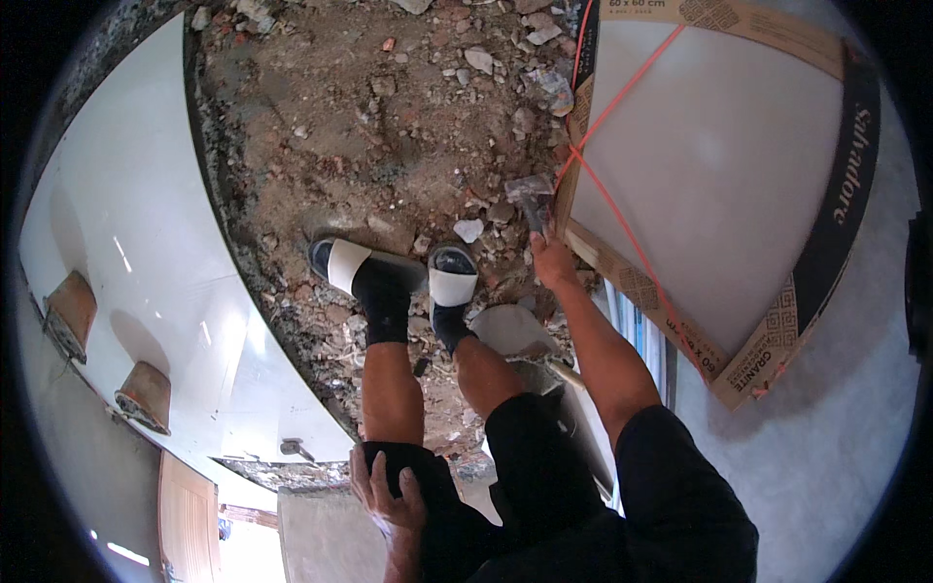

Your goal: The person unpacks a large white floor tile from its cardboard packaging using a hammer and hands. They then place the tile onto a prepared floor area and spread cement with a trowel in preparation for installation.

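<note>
My right hand (552, 260) is closed around the handle of a scraper (530, 190) with a broad, greyish blade. The blade is above the rubble beside the left edge of a large tile (714, 146), which is framed in brown and black cardboard. Whether the blade touches the ground or the cardboard, I cannot tell. An orange strap (622, 199) crosses the tile close to this hand. My left hand (391, 494) lies on my left knee, fingers apart, holding nothing.
Broken, stony ground (330, 126) lies under my sandalled feet (452, 275). Along the left runs a glossy white slab (146, 194) with two rusty, bucket-like pieces (146, 396) by its outer edge. A wooden door (187, 510) stands at lower left. Beside my right leg is a grey, rounded piece (510, 330).
</note>
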`<act>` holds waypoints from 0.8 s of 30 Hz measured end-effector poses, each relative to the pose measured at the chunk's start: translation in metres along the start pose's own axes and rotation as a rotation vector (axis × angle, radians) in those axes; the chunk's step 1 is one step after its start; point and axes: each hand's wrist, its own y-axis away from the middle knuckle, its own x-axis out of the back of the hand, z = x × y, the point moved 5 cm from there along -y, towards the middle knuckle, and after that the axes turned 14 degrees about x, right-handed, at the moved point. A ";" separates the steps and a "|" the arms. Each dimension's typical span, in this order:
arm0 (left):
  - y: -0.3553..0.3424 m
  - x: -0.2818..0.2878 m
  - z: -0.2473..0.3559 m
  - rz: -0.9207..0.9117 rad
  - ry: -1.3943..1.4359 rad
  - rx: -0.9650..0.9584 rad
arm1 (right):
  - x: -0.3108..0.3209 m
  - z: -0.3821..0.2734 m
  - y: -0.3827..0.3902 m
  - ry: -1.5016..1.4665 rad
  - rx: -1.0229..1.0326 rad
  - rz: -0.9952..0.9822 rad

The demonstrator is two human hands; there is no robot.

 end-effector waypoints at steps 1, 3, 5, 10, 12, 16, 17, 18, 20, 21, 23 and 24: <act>0.005 0.014 0.001 0.049 0.022 -0.018 | 0.007 -0.012 0.005 -0.020 0.012 0.015; 0.018 0.045 -0.003 0.091 0.072 0.037 | 0.025 -0.043 0.014 -0.007 0.142 0.081; 0.020 0.066 -0.009 0.166 0.153 0.116 | 0.039 -0.078 -0.003 0.030 0.251 0.101; -0.011 0.031 -0.020 0.119 0.248 0.007 | 0.008 -0.113 -0.039 0.178 0.518 0.218; -0.027 -0.015 -0.033 0.023 0.252 0.031 | -0.022 -0.069 -0.012 0.185 0.340 0.119; -0.031 -0.091 -0.066 -0.202 0.198 -0.062 | -0.048 -0.019 0.016 0.326 0.112 0.089; -0.031 -0.107 -0.075 -0.252 0.208 -0.083 | -0.046 -0.021 0.022 0.316 0.160 0.138; -0.032 -0.119 -0.087 -0.300 0.238 -0.019 | -0.044 -0.028 0.019 0.316 0.170 0.136; -0.028 -0.138 -0.111 -0.431 0.221 0.161 | -0.042 -0.053 0.013 0.313 0.208 0.133; -0.028 -0.139 -0.115 -0.427 0.279 0.085 | -0.039 -0.067 0.011 0.312 0.229 0.147; -0.027 -0.142 -0.124 -0.472 0.322 0.026 | -0.044 -0.088 0.008 0.302 0.208 0.100; -0.028 -0.136 -0.128 -0.426 0.294 -0.037 | -0.049 -0.092 0.008 0.287 0.163 0.042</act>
